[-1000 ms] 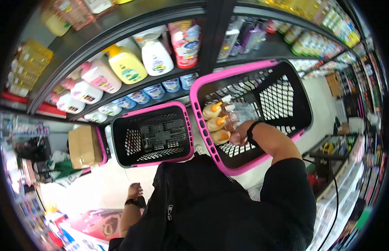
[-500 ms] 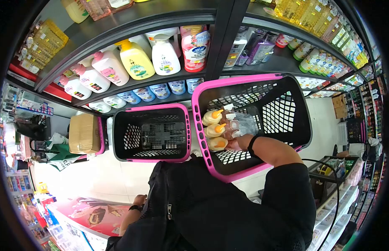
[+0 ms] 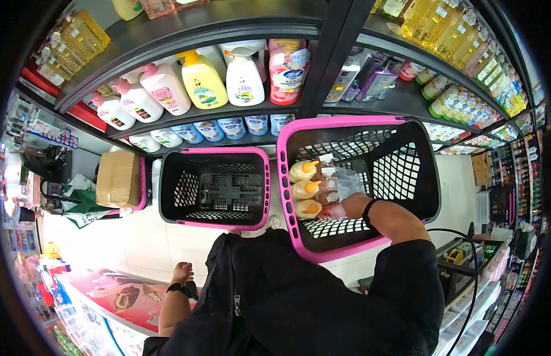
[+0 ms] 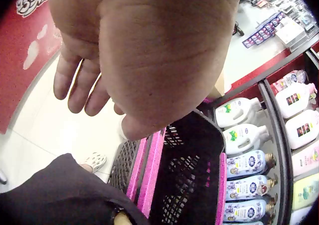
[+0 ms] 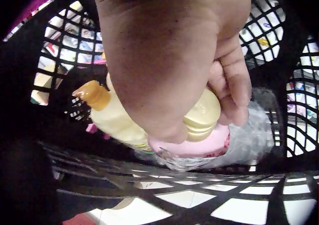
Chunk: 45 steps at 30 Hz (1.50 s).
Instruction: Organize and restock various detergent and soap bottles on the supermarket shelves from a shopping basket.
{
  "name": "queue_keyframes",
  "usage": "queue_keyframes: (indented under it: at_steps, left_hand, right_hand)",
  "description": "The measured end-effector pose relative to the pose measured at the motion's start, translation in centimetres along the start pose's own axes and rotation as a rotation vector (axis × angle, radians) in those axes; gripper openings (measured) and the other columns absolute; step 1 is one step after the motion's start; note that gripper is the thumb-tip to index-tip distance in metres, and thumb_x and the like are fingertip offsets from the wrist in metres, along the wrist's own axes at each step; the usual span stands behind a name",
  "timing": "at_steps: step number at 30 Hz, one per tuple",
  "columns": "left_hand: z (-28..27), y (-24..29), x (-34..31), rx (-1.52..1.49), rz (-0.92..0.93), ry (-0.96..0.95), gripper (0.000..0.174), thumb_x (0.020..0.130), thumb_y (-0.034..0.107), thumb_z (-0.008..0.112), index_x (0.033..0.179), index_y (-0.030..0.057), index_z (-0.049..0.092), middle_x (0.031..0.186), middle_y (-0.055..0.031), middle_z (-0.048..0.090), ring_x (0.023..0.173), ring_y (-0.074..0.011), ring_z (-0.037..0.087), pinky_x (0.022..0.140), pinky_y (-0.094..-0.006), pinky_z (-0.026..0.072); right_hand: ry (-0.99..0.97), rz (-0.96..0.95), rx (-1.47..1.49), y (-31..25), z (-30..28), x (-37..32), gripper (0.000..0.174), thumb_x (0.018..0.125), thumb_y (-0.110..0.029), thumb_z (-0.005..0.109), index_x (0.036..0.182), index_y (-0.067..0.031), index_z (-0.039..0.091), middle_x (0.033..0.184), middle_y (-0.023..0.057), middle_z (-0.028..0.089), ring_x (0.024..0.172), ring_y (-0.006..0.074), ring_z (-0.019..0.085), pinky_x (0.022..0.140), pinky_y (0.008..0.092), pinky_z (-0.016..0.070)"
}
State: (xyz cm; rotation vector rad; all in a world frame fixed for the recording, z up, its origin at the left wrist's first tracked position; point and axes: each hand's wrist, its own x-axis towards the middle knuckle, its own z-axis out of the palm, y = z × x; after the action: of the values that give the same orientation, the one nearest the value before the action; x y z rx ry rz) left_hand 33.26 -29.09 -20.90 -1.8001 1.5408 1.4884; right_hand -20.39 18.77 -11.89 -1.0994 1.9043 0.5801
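My right hand [image 3: 354, 206] reaches down into the large black basket with a pink rim [image 3: 287, 185]. Its thumb and fingers grip the pale yellow cap of a pink bottle [image 5: 192, 146], seen close in the right wrist view. Beside that stands a cream bottle with an orange pump [image 5: 117, 121], one of three cream bottles [image 3: 304, 172] lined up at the basket's left end. Clear plastic wrap [image 5: 256, 132] lies beyond the pink bottle. My left hand [image 4: 144, 55] hangs free at my side, fingers loose and holding nothing.
A smaller black basket with a pink rim [image 3: 219, 151] stands left of the large one. Shelves of pump bottles [image 3: 203, 83] rise just behind both baskets. A cardboard box [image 3: 118, 181] sits at the left, and a red ice-cream freezer [image 3: 118, 296] is behind my left arm.
My right hand has moved down and slightly right, away from the cream bottles' tops, and pink now shows at its fingers. The left hand swung inward, then out again. The head view has shifted slightly.
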Motion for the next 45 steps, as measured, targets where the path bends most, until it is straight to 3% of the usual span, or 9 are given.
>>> queue_keyframes:
  at_steps: [6, 14, 20, 23, 25, 29, 37, 42, 45]
  left_hand:
    - [-2.4, -5.8, 3.3, 0.09, -0.06, -0.108, 0.039, 0.089, 0.025, 0.063, 0.108, -0.0092, 0.062, 0.089, -0.0142, 0.066, 0.072, -0.0267, 0.068, 0.063, -0.04, 0.0574]
    - [-3.3, 4.0, 5.3, 0.176, 0.103, -0.047, 0.029, 0.092, 0.028, 0.067, 0.1, 0.0001, 0.062, 0.076, -0.0089, 0.062, 0.061, -0.0194, 0.062, 0.052, -0.0339, 0.053]
    - [7.0, 25.0, -1.6, 0.125, 0.778, -0.409, 0.041, 0.099, 0.028, 0.061, 0.125, -0.0023, 0.056, 0.092, -0.0041, 0.061, 0.081, -0.0115, 0.055, 0.073, -0.0286, 0.048]
    - [11.3, 33.8, -14.2, 0.134, 1.03, -0.802, 0.073, 0.091, 0.023, 0.071, 0.151, 0.0069, 0.032, 0.149, -0.0181, 0.043, 0.139, -0.0293, 0.04, 0.108, -0.0419, 0.0423]
    - [12.8, 37.0, -21.7, 0.133, 1.088, -0.928, 0.096, 0.076, 0.022, 0.084, 0.153, 0.0082, 0.028, 0.152, -0.0149, 0.038, 0.142, -0.0287, 0.034, 0.107, -0.0431, 0.043]
    - [12.3, 38.9, -26.8, 0.45, 1.587, -0.601, 0.105, 0.065, 0.022, 0.092, 0.148, -0.0001, 0.033, 0.146, -0.0157, 0.044, 0.134, -0.0264, 0.046, 0.109, -0.0367, 0.0399]
    - [8.1, 34.0, -21.9, 0.008, 1.045, -1.146, 0.083, 0.072, 0.014, 0.089, 0.141, 0.0015, 0.044, 0.132, -0.0086, 0.06, 0.121, -0.0186, 0.056, 0.107, -0.0377, 0.043]
    - [3.2, 33.0, -17.2, -0.205, 0.926, -1.246, 0.084, 0.072, 0.011, 0.087, 0.143, 0.0017, 0.044, 0.134, -0.0101, 0.06, 0.124, -0.0205, 0.056, 0.109, -0.0385, 0.0417]
    - [-1.1, 32.9, -13.2, -0.305, 0.914, -1.264, 0.079, 0.075, 0.01, 0.085, 0.141, 0.0004, 0.042, 0.133, -0.009, 0.059, 0.123, -0.0179, 0.056, 0.108, -0.0363, 0.0425]
  right_hand:
    - [0.05, -0.066, -0.044, -2.0, -1.7, -0.6, 0.028, 0.079, -0.021, 0.06, 0.095, -0.0035, 0.074, 0.094, 0.0185, 0.073, 0.088, 0.0355, 0.071, 0.079, 0.0455, 0.0559]
    - [0.265, -0.054, 0.019, -4.0, -11.8, -13.4, 0.026, 0.08, -0.031, 0.063, 0.089, -0.0091, 0.073, 0.082, 0.0149, 0.071, 0.079, 0.0347, 0.069, 0.07, 0.046, 0.0541]
    - [0.872, -0.085, 0.146, -5.6, -18.0, -23.2, 0.021, 0.074, -0.03, 0.069, 0.079, -0.0102, 0.065, 0.069, 0.0124, 0.065, 0.065, 0.0354, 0.065, 0.058, 0.0465, 0.05]
    - [1.087, -0.184, 0.267, -7.7, -21.4, -26.5, 0.02, 0.071, -0.024, 0.074, 0.081, -0.0075, 0.066, 0.067, 0.0114, 0.063, 0.063, 0.0347, 0.063, 0.055, 0.044, 0.0483]
    - [1.212, -0.234, 0.341, -9.5, -23.2, -27.9, 0.021, 0.071, -0.02, 0.073, 0.086, -0.0064, 0.069, 0.069, 0.0117, 0.064, 0.063, 0.0333, 0.064, 0.056, 0.0413, 0.049]
    - [1.204, -0.3, 0.711, -11.7, -26.1, -28.4, 0.017, 0.075, -0.017, 0.072, 0.084, -0.0036, 0.068, 0.07, 0.0117, 0.064, 0.059, 0.0283, 0.062, 0.056, 0.0353, 0.048]
    - [0.94, -0.489, 1.012, -17.5, -32.7, -19.8, 0.028, 0.085, -0.028, 0.073, 0.083, -0.0013, 0.065, 0.067, 0.0028, 0.062, 0.057, 0.0109, 0.057, 0.05, 0.0293, 0.0415]
    - [0.864, -0.931, 1.337, -20.7, -35.1, -12.1, 0.071, 0.09, -0.061, 0.062, 0.128, -0.0016, 0.053, 0.097, 0.0019, 0.063, 0.084, 0.0088, 0.057, 0.072, 0.0228, 0.0431]
    - [0.913, -0.922, 1.452, -26.0, -36.4, -8.6, 0.088, 0.084, -0.05, 0.076, 0.147, -0.0044, 0.035, 0.126, 0.0086, 0.054, 0.114, 0.0179, 0.055, 0.093, 0.0306, 0.0441]
